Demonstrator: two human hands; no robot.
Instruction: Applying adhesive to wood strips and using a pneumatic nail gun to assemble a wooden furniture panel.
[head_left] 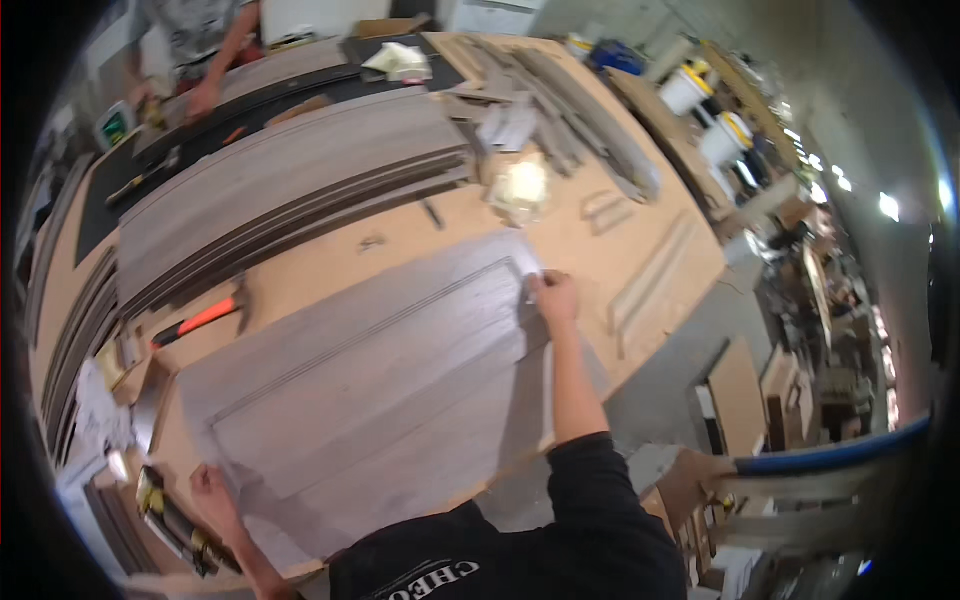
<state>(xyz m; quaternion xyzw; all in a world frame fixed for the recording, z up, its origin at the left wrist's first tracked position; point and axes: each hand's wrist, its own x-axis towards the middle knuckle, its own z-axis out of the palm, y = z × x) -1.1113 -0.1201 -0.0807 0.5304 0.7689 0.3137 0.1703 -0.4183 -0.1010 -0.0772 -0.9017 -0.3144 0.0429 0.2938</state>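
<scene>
Grey panel [375, 375] lies flat on the table [395, 238], mid-frame, its long axis slanting from lower left to upper right, a grooved border along its far side. Right hand [557, 297] is at the upper right corner, its fingers bent inward over the end border and drawn close together; whether they pinch the edge or only press on the face, cannot tell. Left hand [208, 485] is loosely curled at the panel's left end, toward the near corner; contact and grip there cannot be told

Key relation: the panel spans the space between the hands, to the right of the left fingers, and leftward and down-frame from the right ones. The right hand is nearer the far corner, the left nearer the close side

Edges and room: the far edge faces a stack of grey boards [290, 175], with a strip of table between; a hammer [205, 320] with an orange-red handle lies in that strip, near the upper left corner. Beyond the right end, table surface shows around thin strips [650, 280]. The near long edge runs close to the table's edge, beside the wearer's dark shirt [500, 550]
</scene>
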